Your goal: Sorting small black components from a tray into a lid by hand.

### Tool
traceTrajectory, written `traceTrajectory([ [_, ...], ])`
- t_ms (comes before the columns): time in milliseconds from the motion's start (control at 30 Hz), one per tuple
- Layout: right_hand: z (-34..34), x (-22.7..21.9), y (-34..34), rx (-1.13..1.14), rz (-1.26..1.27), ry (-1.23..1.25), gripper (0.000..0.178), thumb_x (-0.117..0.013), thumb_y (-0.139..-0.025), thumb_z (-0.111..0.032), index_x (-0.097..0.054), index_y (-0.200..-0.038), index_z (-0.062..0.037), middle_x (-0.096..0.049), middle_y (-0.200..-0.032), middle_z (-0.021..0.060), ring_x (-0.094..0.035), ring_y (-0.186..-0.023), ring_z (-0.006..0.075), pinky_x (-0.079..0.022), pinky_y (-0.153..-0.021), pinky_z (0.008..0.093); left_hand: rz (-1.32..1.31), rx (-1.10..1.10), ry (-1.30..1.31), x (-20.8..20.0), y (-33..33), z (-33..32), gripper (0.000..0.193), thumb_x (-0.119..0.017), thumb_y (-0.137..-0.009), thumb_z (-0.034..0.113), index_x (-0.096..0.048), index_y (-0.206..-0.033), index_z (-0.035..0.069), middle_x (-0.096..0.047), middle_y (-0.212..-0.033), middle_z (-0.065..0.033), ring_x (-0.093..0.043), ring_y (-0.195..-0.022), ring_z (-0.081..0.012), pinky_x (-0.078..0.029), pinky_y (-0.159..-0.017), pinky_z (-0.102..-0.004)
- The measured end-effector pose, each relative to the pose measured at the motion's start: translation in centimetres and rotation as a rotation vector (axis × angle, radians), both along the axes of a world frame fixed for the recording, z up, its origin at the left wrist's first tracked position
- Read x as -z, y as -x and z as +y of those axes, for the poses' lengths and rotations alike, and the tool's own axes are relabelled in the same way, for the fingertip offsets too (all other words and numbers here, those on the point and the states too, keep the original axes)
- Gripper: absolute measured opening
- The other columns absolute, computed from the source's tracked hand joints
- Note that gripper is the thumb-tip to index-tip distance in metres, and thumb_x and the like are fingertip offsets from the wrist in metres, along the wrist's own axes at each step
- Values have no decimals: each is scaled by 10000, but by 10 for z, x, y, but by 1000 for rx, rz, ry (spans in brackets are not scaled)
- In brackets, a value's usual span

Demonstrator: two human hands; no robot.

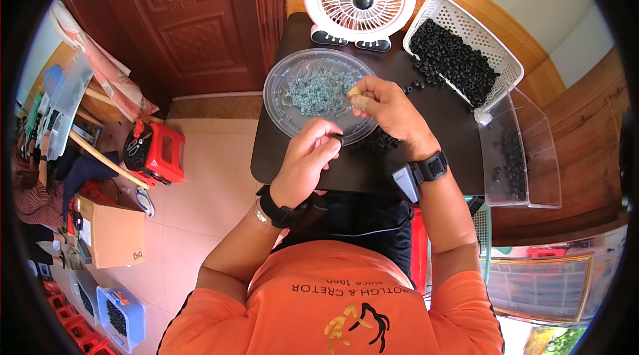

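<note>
My left hand (307, 160) is closed in a pinch at the near rim of a round transparent tray (274, 110). A small black ring-like part (338, 137) shows between its thumb and forefinger. Over the tray's right side, my right hand (393, 114) pinches thumb and forefinger together, with pale yellowish covers on the fingertips. Whatever lies between those fingertips is too small to make out. Many small blue-green pieces (321, 90) lie heaped in the tray. Loose black parts (381, 142) are gathered on the dark table (279, 155) below my right hand.
A white fan (363, 0) stands behind the tray. At the back right, a white perforated basket (512, 68) holds many black parts, some spilling out. A transparent bin (542, 155) with black parts is at the table's right edge. Another person (43, 195) sits far left.
</note>
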State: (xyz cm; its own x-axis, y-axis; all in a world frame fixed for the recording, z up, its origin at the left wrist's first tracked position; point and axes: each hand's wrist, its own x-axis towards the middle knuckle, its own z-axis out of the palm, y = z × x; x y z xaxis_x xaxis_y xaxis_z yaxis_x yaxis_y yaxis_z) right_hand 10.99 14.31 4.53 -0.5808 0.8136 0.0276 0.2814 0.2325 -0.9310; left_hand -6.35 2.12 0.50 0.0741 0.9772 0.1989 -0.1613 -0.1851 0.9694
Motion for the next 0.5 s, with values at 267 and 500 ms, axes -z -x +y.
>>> traceTrajectory([
  [267, -15, -14, 0, -149, 104, 26, 114, -589, -897, -82, -602, -935, 24, -613, -809, 51, -561, -753, 92, -461, -685, 250, 127, 17, -108, -8, -17, 28, 141, -549, -911, 119, -564, -1003, 13, -531, -928, -23, -466, -720, -77, -415, -613, -232],
  [500, -7, -9, 0, -167, 140, 84, 108, -581, -914, -81, -584, -980, 4, -594, -832, 2, -533, -757, 65, -448, -699, 223, -97, 76, 120, -8, -8, 43, 206, -486, -921, 202, -581, -977, 28, -572, -807, -25, -561, -695, -116, -430, -605, -235],
])
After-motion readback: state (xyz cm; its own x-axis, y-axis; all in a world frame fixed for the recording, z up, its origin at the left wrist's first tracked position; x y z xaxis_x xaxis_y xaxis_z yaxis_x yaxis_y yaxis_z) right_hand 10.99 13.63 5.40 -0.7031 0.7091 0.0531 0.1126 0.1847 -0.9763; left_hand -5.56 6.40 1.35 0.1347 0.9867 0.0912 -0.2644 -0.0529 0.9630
